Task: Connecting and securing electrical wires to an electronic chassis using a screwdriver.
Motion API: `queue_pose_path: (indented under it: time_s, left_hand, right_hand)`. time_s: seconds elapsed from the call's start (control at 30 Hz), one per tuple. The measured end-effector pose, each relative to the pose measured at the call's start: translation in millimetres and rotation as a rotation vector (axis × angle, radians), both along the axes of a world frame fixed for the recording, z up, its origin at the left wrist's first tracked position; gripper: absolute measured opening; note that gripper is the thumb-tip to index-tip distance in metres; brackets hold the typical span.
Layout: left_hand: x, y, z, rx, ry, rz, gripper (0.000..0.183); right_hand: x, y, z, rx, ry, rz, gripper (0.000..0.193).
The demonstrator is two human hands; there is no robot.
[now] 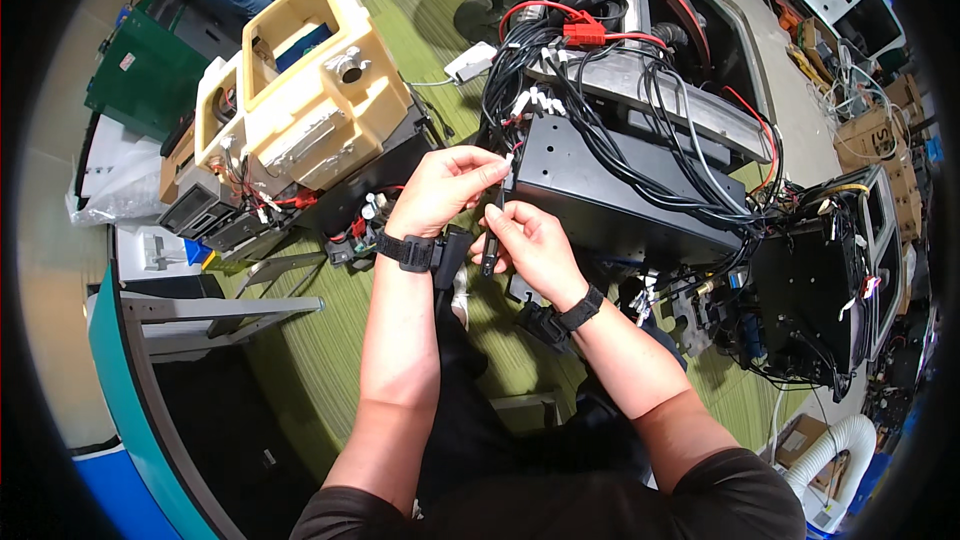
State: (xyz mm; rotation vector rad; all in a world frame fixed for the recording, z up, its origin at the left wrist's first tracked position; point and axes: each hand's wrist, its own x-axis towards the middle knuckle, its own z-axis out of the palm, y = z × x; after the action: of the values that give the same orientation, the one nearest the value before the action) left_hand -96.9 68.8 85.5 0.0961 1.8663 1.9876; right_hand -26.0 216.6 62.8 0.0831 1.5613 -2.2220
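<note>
My left hand (445, 190) pinches a small white cable connector (509, 159) between thumb and fingertips, in front of the black metal box. Just below it, my right hand (537, 242) is closed around a slim black pen-shaped tool (489, 258). The tool stands nearly upright, its upper end close to the connector; whether the two touch I cannot tell. Behind my hands, a bundle of black cables (625, 168) with several white plugs (540, 100) drapes across the black metal box (590, 180).
A cream plastic housing (330, 135) sits left of my hands on dark equipment. A red power connector (584, 34) lies among the cables at the back. Right of the box stands a black panel with wiring (800, 300). A green-edged table (125, 380) is at the left.
</note>
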Motion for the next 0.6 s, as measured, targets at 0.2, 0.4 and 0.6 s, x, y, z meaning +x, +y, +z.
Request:
queue_pose_path:
  time_s: [0.2, 0.4, 0.6]
  left_hand:
    - [2.1, 2.5, 7.4, -0.082, -0.052, 0.004, 0.018]
    - [0.7, 2.9, 5.5, -0.131, -0.036, -0.031, 0.018]
    - [3.0, 5.2, 8.9, -0.109, -0.066, -0.005, 0.019]
  right_hand:
    - [0.3, 0.4, -4.8, 0.064, 0.027, -0.004, 0.021]
    - [2.0, 3.8, -6.4, 0.13, 0.06, 0.006, 0.019]
    - [5.2, 4.9, -5.8, -0.002, 0.078, 0.02, 0.018]
